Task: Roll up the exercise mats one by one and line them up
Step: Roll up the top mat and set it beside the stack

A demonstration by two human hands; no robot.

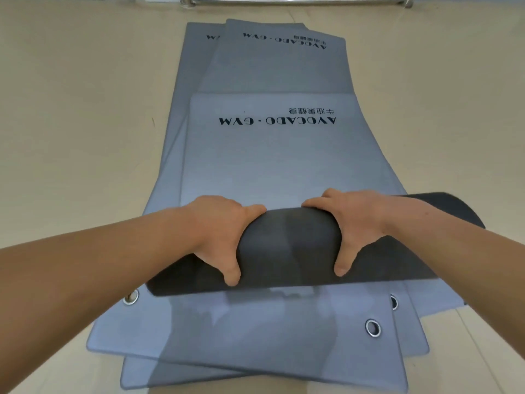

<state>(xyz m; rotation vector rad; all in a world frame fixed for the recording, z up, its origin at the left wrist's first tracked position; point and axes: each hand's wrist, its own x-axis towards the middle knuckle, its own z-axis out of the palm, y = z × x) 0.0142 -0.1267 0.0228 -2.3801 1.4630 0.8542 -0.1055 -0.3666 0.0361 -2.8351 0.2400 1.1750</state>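
Several grey exercise mats lie stacked flat on the floor, printed with "AVOCADO · GYM". The top mat (272,160) is partly rolled from its near end into a dark roll (289,245) that lies across the stack. My left hand (224,231) grips the roll left of its middle, thumb on the near side and fingers curled over the top. My right hand (355,226) grips it the same way right of the middle. The mats underneath (255,336) stick out toward me, with metal eyelets at their corners.
Beige floor (71,123) surrounds the stack on both sides. A metal rail (298,0) runs along the far edge of the view. The far ends of two lower mats (272,61) fan out slightly beyond the top one.
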